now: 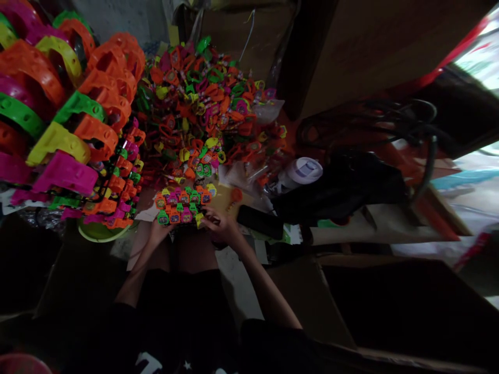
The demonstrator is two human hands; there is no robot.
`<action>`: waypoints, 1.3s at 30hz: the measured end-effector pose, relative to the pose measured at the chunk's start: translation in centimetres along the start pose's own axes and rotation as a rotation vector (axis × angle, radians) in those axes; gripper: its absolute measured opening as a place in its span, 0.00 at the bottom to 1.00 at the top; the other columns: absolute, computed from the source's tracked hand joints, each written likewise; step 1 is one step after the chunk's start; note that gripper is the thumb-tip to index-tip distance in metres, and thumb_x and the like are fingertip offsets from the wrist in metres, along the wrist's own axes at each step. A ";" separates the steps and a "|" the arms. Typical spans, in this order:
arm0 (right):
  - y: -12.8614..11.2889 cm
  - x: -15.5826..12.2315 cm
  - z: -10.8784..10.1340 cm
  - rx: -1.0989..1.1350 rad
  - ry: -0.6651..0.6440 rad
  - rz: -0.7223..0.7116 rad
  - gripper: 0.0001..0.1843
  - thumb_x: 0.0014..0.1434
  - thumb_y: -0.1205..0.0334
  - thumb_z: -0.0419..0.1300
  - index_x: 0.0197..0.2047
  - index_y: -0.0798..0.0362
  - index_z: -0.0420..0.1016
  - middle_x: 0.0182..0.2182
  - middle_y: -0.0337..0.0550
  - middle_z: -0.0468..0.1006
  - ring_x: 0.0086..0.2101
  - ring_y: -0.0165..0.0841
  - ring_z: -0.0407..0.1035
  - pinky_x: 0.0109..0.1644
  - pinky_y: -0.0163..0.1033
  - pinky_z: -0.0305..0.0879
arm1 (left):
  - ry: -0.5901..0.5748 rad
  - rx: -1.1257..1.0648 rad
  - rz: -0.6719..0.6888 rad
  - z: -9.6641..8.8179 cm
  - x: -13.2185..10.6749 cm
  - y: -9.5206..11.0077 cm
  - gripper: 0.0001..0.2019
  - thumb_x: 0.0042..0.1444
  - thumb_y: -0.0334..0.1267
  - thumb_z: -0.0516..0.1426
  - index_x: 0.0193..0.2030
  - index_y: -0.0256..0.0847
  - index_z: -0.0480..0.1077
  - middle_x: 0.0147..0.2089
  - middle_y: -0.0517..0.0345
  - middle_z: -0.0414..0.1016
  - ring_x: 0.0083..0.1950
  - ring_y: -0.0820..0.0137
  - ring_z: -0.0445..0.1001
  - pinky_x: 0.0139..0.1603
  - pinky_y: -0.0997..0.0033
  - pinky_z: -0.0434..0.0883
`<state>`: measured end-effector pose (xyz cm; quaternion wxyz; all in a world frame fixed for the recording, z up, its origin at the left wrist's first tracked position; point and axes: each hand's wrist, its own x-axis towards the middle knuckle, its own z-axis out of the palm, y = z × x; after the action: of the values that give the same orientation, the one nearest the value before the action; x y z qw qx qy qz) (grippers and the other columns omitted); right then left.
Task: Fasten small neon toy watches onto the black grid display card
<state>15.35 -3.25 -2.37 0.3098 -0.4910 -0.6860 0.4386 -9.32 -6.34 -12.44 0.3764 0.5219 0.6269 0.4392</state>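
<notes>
Brown carton (228,34) backs toy-watch heap (212,98); right fingers (208,213) pinch yellow piece (199,218); left fingers' (165,227) grip unclear.

Dim, with daylight from the right
Blurred glare beyond the desk's (343,232) right end; deep shadow fills the open box (312,291) along its near edge; outer margins look stretched.

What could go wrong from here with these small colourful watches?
The yellow piece at the right hand might slip toward the lap, being at the near edge of the rows. The heap of loose pieces behind could slide into them. The right hand might bump the dark flat object beside it.
</notes>
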 end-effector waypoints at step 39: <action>4.3 0.6 4.7 0.001 0.121 0.032 0.14 0.53 0.56 0.60 0.40 0.56 0.73 0.37 0.49 0.80 0.37 0.39 0.74 0.41 0.41 0.71 | 0.022 -0.020 -0.024 0.1 0.0 -0.1 0.18 0.43 0.40 0.65 0.42 0.36 0.73 0.45 0.48 0.80 0.45 0.60 0.79 0.49 0.60 0.75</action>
<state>12.83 -3.48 -8.21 0.3437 -0.5273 -0.6580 0.4133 -9.24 -6.36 -12.53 0.3801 0.5057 0.6327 0.4465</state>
